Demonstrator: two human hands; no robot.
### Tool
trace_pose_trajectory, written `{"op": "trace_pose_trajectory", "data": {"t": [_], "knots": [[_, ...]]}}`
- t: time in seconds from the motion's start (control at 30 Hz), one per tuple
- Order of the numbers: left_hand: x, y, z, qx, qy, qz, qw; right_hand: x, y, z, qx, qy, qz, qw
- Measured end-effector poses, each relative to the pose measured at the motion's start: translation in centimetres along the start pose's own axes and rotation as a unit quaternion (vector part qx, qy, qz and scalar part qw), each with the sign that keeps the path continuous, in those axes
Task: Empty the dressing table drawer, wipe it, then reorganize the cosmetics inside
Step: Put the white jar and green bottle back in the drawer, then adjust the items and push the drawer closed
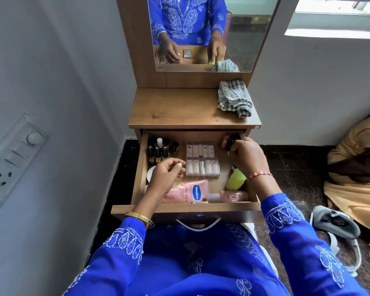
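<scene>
Over the open wooden drawer (140, 171), the left hand (166, 177) hovers loosely curled, holding nothing; the right hand (247, 155) pinches a small dark bottle (233, 142) at the back right corner.

Wooden dressing table top (175, 107), crumpled checked cloth (234, 98) lying at its right rear corner

Domestic bedroom or dressing area. Evidence: wooden dressing table (179, 107) with mirror (209, 33), open drawer (141, 167) of cosmetics, wall switchboard (11, 161), checked cloth (234, 98) at the table's far right corner, footwear (333, 223) on tiled floor.
</scene>
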State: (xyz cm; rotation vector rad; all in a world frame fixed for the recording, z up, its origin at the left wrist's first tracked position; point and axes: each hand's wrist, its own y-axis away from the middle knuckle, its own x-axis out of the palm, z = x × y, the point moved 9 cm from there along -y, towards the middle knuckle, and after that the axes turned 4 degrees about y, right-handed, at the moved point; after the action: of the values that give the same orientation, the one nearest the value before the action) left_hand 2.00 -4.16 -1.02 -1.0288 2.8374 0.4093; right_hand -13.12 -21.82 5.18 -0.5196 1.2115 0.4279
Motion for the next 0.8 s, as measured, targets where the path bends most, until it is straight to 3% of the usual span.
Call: {"op": "trace_pose_trajectory", "data": {"t": [0.13,0.2,0.3,0.37,0.63,0.8], "knots": [[-0.1,0.0,-0.3,0.020,-0.004,-0.011,1.000,-2.4,3.9,3.5,-0.058,-0.107,-0.048,0.991],[-0.2,0.2,-0.7,0.036,-0.015,-0.018,0.999,-1.3,6.2,5.7,-0.102,-0.145,0.034,0.984],[-0.3,0.6,-1.3,0.059,-0.029,-0.024,0.998,1.6,9.8,7.0,-0.117,-0.153,0.228,0.954],[-0.5,1.1,-1.9,0.070,-0.030,-0.027,0.997,2.4,11.5,7.0,-0.118,-0.131,0.284,0.943],[0.6,5.7,-2.5,0.066,-0.122,0.093,0.986,2.2,12.4,7.8,-0.203,-0.055,0.252,0.945],[0.9,6.4,-2.7,0.086,-0.191,0.111,0.971,2.3,11.4,8.0,-0.226,-0.052,0.233,0.944]]}}
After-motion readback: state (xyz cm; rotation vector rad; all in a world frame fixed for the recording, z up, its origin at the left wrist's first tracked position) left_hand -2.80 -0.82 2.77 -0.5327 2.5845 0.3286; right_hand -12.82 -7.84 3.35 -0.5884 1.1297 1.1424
